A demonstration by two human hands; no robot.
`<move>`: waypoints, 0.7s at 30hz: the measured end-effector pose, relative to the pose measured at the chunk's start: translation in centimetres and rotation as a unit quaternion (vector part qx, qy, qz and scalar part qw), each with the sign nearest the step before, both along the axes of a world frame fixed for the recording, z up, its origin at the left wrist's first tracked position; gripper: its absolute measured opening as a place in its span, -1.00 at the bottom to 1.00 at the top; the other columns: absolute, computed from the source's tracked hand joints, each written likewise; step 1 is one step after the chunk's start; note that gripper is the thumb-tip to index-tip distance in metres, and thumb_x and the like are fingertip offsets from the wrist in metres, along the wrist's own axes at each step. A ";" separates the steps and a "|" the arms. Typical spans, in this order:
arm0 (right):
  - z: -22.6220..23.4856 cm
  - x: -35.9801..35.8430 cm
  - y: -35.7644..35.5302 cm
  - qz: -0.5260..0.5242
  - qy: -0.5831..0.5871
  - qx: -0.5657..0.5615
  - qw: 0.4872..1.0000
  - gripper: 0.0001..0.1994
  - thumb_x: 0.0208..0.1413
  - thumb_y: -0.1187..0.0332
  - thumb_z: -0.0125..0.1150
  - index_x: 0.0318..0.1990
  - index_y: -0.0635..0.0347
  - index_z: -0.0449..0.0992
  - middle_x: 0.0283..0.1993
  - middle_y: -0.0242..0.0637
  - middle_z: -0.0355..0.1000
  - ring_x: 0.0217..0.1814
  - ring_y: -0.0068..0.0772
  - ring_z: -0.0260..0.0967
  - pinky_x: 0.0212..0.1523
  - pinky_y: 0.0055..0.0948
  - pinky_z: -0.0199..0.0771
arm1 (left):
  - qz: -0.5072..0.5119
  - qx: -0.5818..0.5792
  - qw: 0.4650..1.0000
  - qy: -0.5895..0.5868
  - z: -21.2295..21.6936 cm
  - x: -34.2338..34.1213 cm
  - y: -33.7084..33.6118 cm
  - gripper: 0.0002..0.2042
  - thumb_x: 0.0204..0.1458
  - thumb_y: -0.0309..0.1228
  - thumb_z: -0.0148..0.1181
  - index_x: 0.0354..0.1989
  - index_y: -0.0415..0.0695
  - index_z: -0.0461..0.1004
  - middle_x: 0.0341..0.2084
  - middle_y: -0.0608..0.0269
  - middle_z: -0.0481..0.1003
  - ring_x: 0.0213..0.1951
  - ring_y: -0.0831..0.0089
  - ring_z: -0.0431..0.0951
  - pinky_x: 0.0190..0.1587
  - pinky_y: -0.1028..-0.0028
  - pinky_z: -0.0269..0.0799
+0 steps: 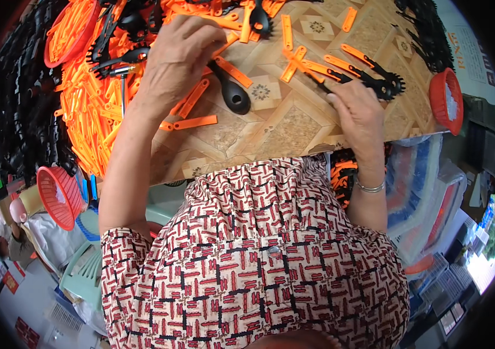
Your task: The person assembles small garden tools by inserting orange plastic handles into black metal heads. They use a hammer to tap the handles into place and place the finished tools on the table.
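My right hand (359, 110) is closed around a black kitchen utensil; its orange handle (299, 63) points up and left, and its head is hidden by my hand. My left hand (180, 58) is bent over the orange pile with curled fingers; what they hold, if anything, is hidden. A black spoon with a hole in its bowl (236, 98) extends from beneath those fingers. Several black pasta servers with orange handles (390, 87) lie just beyond my right hand. Loose orange handles (196, 122) lie around my left wrist.
Orange handles (87, 125) are heaped on the table's (276, 125) left side beside a mass of black utensils (20, 104). Red baskets stand at the far left (93, 26), near left (58, 198) and right edge (446, 102). More black utensils (427, 35) lie at the far right.
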State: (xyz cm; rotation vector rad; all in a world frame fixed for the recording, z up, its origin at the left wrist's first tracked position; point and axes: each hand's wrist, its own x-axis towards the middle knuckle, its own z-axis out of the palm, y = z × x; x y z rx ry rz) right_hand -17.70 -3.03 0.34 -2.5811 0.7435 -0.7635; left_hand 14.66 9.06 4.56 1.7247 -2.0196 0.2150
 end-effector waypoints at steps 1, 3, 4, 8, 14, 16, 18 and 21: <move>0.3 -0.1 -0.4 -0.010 0.007 -0.013 1.000 -0.85 0.05 0.44 0.38 -0.21 0.17 0.65 -0.32 -0.27 0.47 -0.26 -0.17 0.40 -0.19 -0.26 0.37 | 0.005 -0.021 1.000 -0.004 0.3 0.2 0.5 -0.81 0.10 -0.56 0.27 -0.12 -0.09 0.59 -0.15 0.28 0.58 -0.04 0.18 0.53 0.00 0.26 0.49; 0.6 -0.2 -1.0 -0.032 0.029 -0.036 0.998 -0.83 0.05 0.43 0.38 -0.18 0.16 0.67 -0.32 -0.29 0.47 -0.28 -0.18 0.38 -0.20 -0.27 0.37 | 0.025 0.000 1.000 -0.010 0.3 0.4 1.5 -0.79 0.08 -0.57 0.26 -0.11 -0.08 0.60 -0.14 0.28 0.58 -0.03 0.18 0.52 0.00 0.26 0.49; 0.7 0.0 -1.0 -0.030 0.032 -0.040 0.998 -0.83 0.05 0.43 0.39 -0.17 0.16 0.67 -0.32 -0.29 0.47 -0.28 -0.18 0.38 -0.19 -0.27 0.38 | 0.035 0.008 0.999 -0.013 0.2 0.3 1.9 -0.78 0.08 -0.58 0.26 -0.10 -0.07 0.61 -0.14 0.29 0.57 -0.03 0.18 0.51 0.01 0.27 0.49; 1.2 0.6 -0.7 -0.021 0.036 -0.044 0.998 -0.80 0.03 0.43 0.41 -0.15 0.14 0.67 -0.33 -0.29 0.47 -0.27 -0.19 0.38 -0.14 -0.26 0.38 | 0.015 0.099 0.994 -0.053 -0.8 -1.5 2.4 -0.71 -0.03 -0.55 0.31 -0.09 -0.01 0.63 -0.16 0.29 0.54 -0.05 0.20 0.48 0.05 0.23 0.44; 1.3 1.3 0.5 -0.005 0.010 -0.029 1.000 -0.79 0.01 0.42 0.42 -0.16 0.13 0.67 -0.34 -0.30 0.47 -0.24 -0.21 0.40 -0.12 -0.27 0.36 | 0.094 0.036 0.995 -0.021 -1.2 -1.1 1.3 -0.84 0.09 -0.36 0.34 -0.16 -0.05 0.66 -0.38 0.27 0.54 -0.21 0.22 0.50 -0.14 0.21 0.40; 1.2 1.6 0.6 0.008 0.004 -0.032 0.999 -0.80 0.01 0.43 0.43 -0.17 0.14 0.67 -0.35 -0.31 0.47 -0.23 -0.22 0.40 -0.13 -0.27 0.35 | 0.140 -0.004 0.990 -0.032 -1.7 -1.2 -0.2 -0.81 0.09 -0.30 0.36 -0.16 -0.05 0.67 -0.37 0.24 0.55 -0.21 0.19 0.51 -0.15 0.21 0.40; 0.8 1.6 0.6 0.026 0.005 -0.037 0.999 -0.81 0.01 0.43 0.43 -0.19 0.14 0.66 -0.35 -0.31 0.46 -0.23 -0.23 0.41 -0.13 -0.27 0.34 | 0.160 0.030 0.985 -0.063 -1.7 -2.1 -1.5 -0.81 0.07 -0.25 0.37 -0.24 -0.08 0.65 -0.34 0.21 0.54 -0.17 0.16 0.51 -0.12 0.20 0.40; 0.9 1.1 0.4 0.036 0.033 -0.041 0.998 -0.84 0.02 0.39 0.43 -0.23 0.14 0.65 -0.36 -0.31 0.45 -0.22 -0.24 0.42 -0.10 -0.25 0.33 | 0.177 0.077 0.980 -0.058 -2.7 -2.9 -2.2 -0.82 0.06 -0.28 0.36 -0.34 -0.12 0.58 -0.30 0.20 0.52 -0.12 0.16 0.49 -0.07 0.19 0.39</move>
